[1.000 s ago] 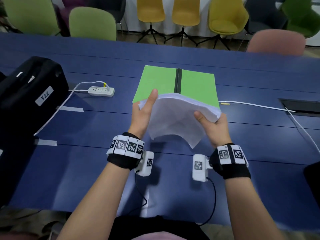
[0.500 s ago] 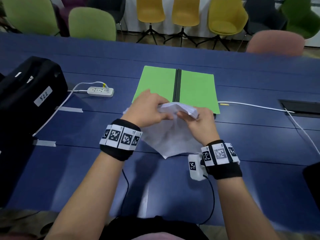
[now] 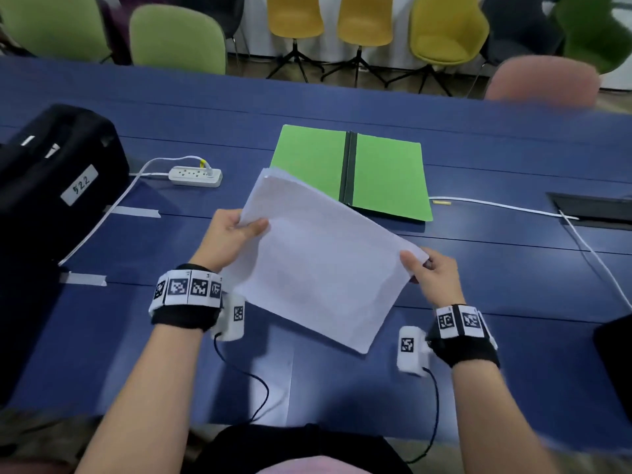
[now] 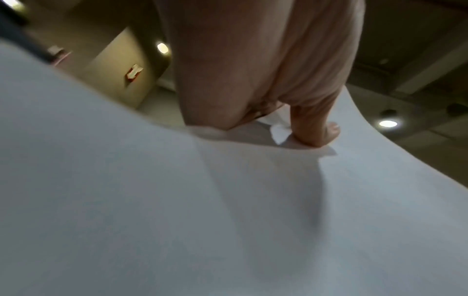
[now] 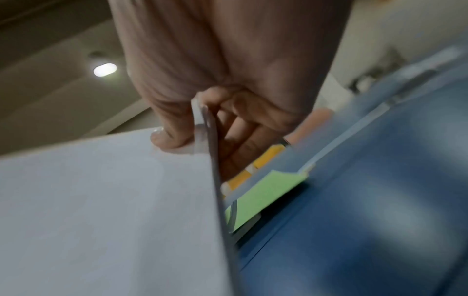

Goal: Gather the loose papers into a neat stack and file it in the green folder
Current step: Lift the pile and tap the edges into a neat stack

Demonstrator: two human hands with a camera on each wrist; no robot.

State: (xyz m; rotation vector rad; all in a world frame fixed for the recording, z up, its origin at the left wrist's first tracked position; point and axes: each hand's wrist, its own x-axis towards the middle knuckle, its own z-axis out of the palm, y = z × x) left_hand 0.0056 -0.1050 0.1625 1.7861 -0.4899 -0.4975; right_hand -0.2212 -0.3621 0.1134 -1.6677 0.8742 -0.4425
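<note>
A stack of white papers (image 3: 318,265) hangs above the blue table, turned diagonally with one corner over the near left part of the green folder. My left hand (image 3: 236,234) pinches its left edge, thumb on top. My right hand (image 3: 427,268) pinches the right corner, thumb above and fingers beneath. The green folder (image 3: 386,176) lies open and flat beyond the papers, with a dark spine down its middle. In the left wrist view the thumb presses the paper sheet (image 4: 228,200). The right wrist view has the stack's edge (image 5: 215,160) between thumb and fingers, the folder (image 5: 266,192) behind.
A black case (image 3: 58,179) with a white label sits at the far left. A white power strip (image 3: 195,175) and its cable lie left of the folder. A white cable (image 3: 513,206) runs right toward a table hatch (image 3: 595,206). Chairs stand behind the table.
The papers were bunched and curled between both hands close together. My hands have moved apart and the stack is spread out flat and turned diagonally.
</note>
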